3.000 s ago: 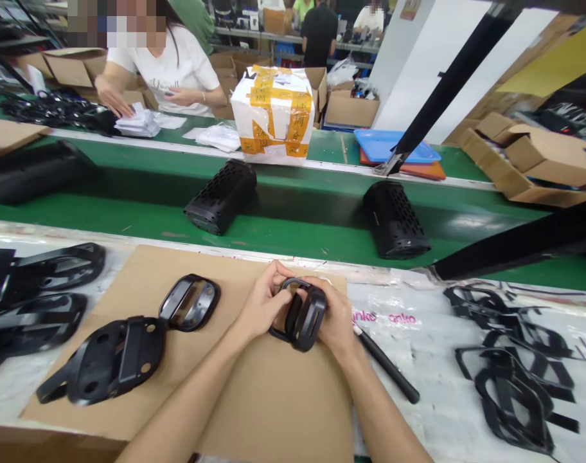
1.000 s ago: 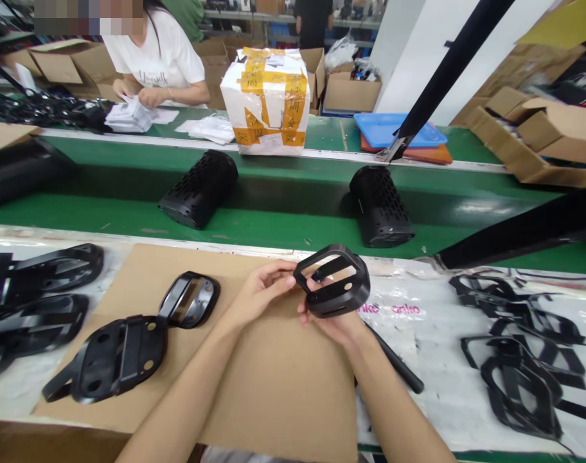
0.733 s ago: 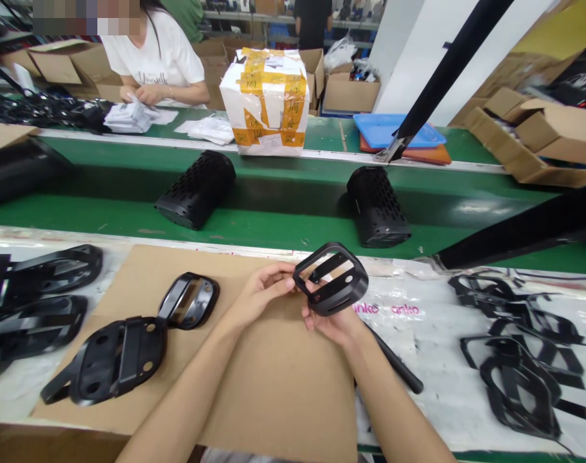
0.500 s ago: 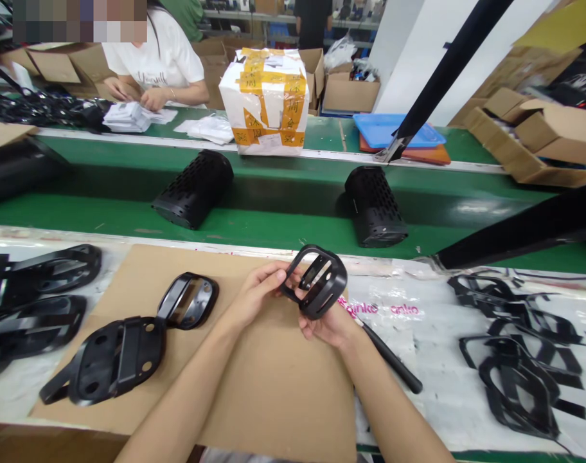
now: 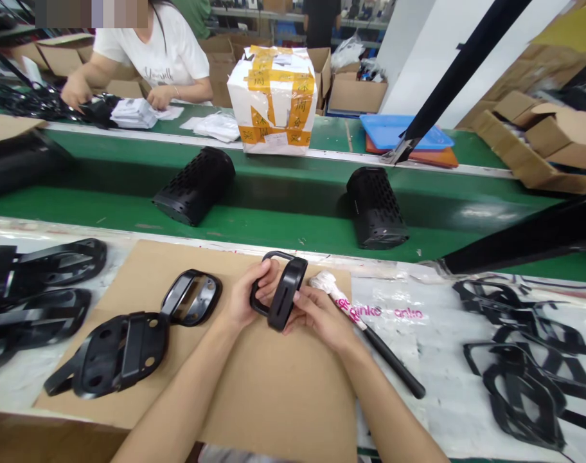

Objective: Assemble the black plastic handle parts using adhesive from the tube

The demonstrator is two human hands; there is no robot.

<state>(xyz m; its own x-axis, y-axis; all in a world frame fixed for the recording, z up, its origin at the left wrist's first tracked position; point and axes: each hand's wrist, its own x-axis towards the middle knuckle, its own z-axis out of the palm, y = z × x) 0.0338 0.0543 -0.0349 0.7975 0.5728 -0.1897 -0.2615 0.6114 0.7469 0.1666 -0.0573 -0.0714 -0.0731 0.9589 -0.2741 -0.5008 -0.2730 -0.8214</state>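
Between my two hands, above a brown cardboard sheet (image 5: 274, 399), is a black plastic bracket (image 5: 287, 296) with a loop-shaped frame and a slotted band, seen tilted on its side. My left hand (image 5: 248, 292) grips its loop on the left. The fingers of my right hand (image 5: 318, 315) pinch its slotted side. Left of my left hand, two more black plastic brackets lie on the cardboard: a smaller one (image 5: 207, 301) touching a larger one (image 5: 95, 360). Beyond my right hand rests a mallet-like tool (image 5: 394, 361) with a black handle and a wrapped whitish head.
Several black brackets (image 5: 47, 308) lie at left, and thin black frames (image 5: 524, 386) at right. Two perforated black housings (image 5: 196, 185) (image 5: 376, 209) stand on the green conveyor (image 5: 283, 206). Across it are a taped box (image 5: 274, 103), a blue tray (image 5: 421, 132) and a co-worker (image 5: 162, 58). A black post (image 5: 461, 77) slants at right.
The bracket has moved left and been turned, so its slotted band now faces me. My right hand shifted from beneath it to its right side. The co-worker's one hand reached left.
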